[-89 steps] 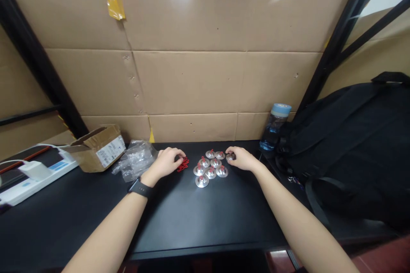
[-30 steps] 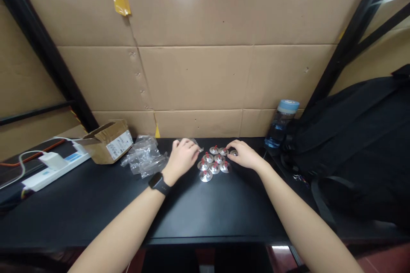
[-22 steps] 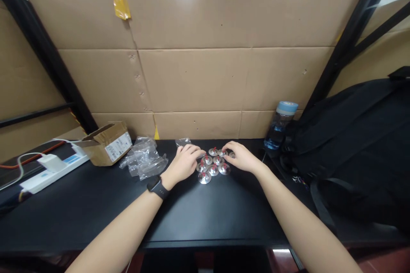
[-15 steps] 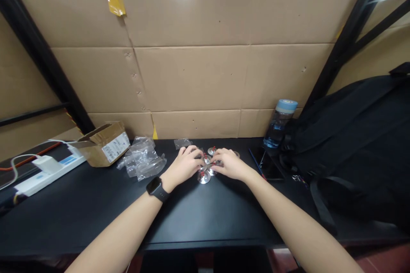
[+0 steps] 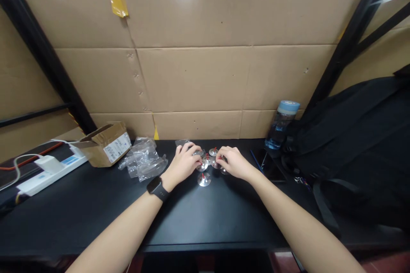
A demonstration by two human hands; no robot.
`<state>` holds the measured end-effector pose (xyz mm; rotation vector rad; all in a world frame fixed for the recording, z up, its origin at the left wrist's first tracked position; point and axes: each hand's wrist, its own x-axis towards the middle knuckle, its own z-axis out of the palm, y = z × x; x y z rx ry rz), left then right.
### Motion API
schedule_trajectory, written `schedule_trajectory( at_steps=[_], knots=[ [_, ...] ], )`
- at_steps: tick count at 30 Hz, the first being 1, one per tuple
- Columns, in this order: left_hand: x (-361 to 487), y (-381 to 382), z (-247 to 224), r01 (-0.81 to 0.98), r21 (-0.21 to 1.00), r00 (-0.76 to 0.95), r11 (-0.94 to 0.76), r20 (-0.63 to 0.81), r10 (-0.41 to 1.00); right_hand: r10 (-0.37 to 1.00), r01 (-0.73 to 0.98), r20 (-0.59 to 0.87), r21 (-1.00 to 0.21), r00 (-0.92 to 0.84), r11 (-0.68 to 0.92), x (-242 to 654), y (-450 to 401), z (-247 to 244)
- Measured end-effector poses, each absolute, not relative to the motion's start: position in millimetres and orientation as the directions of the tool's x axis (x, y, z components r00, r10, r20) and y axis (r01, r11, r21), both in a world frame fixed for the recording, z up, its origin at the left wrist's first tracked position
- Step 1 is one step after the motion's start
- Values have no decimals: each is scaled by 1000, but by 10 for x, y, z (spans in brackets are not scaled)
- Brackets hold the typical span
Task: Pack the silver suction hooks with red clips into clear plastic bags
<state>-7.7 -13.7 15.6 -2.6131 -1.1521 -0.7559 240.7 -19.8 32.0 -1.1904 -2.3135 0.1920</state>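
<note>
Finger cymbals [image 5: 204, 180] on desk [image 5: 185, 217], well back fr. its front edge; nearest lies flat, round, red cord [image 5: 203, 175] up. L hand [image 5: 183, 164] & R hand [image 5: 233, 163] curled either side, can't tell if gripping.

Our left hand [image 5: 182, 164] has moved right, from a small bunch of red string to the left side of the round, shiny silver metal discs with red loops [image 5: 204, 180]. We can't see that string now. Our right hand [image 5: 235, 163] has gone left, in toward the middle discs. More of the flat, shiny black slab [image 5: 276, 173] shows on the right.
</note>
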Motion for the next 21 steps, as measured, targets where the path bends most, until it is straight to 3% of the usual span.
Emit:
schedule_trajectory(
  at_steps=[6, 11, 14, 18, 21],
  knots=[
    [14, -212, 189, 733, 334, 299, -593, 625, 721, 782, 443, 524, -645, -336, 623, 2276, -265, 312],
    [77, -257, 177, 649, 434, 264, -625, 642, 720, 857, 98, 433, -875, -280, 475, 2066, -382, 250],
    [93, -248, 154, 587, 503, 231, -634, 647, 727, 899, -58, 354, -935, -257, 351, 2019, -394, 232],
    [104, -228, 141, 498, 583, 196, -642, 646, 738, 946, -72, 247, -969, -210, 237, 2025, -377, 225],
    [102, -228, 156, 467, 596, 192, -653, 653, 733, 954, -205, 198, -967, -226, 152, 2014, -384, 215]
  ],
)
